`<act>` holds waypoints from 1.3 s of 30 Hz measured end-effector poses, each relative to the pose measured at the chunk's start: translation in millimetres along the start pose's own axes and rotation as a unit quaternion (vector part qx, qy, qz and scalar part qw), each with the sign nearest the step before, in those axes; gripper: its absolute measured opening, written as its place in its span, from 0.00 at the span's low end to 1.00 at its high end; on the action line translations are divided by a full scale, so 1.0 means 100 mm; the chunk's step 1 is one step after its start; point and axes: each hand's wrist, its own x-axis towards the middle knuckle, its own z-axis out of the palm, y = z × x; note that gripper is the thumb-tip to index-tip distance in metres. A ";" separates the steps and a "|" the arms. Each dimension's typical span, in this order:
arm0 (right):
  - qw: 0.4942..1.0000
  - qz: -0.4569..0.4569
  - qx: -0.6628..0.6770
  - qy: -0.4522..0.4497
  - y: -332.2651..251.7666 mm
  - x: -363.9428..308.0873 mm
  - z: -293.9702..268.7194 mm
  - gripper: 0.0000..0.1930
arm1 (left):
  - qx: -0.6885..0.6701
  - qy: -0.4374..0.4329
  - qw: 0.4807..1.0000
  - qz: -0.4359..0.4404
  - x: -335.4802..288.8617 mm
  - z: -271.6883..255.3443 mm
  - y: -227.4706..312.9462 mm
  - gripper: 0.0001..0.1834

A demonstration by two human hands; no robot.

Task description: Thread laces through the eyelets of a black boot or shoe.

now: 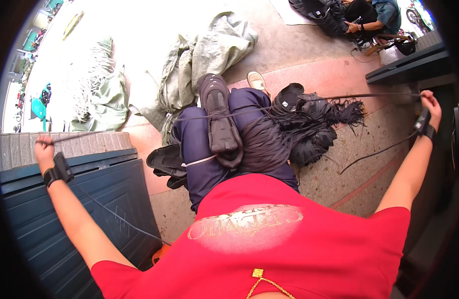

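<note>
A long dark shoelace (379, 94) is stretched across the whole width in front of me. One end is pinched in my left hand (43, 148), out at the far left, and the other end in my right hand (431, 107), at the far right. Beneath the lace, a black shoe (220, 117) rests on my lap, toe toward me. A thick bundle of black laces (269, 137) drapes over my right thigh. Beside it lie more black shoes (313, 148). Another dark pair of shoes (168, 163) sits by my left leg.
Pale green woven sacks (222, 45) lie ahead, with a heap of whitish laces (92, 82) to their left. Dark blue door panels (90, 204) flank me on the left. At the far right, another person's hand (353, 27) touches a pile of black shoes (324, 15).
</note>
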 end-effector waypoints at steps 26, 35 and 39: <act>0.361 -0.222 -0.789 -0.445 5.54 -2.72 -0.73 0.04 | 0.459 -0.365 0.792 -0.172 -2.99 2.90 -3.80 0.12; 0.186 -0.328 -0.735 -0.564 5.57 -2.69 -0.58 0.02 | 0.646 -0.314 0.694 0.042 -3.09 2.79 -3.86 0.13; 0.216 -0.282 -0.764 -0.538 5.57 -2.67 -0.62 0.03 | 0.610 -0.317 0.723 0.062 -3.02 2.67 -3.96 0.14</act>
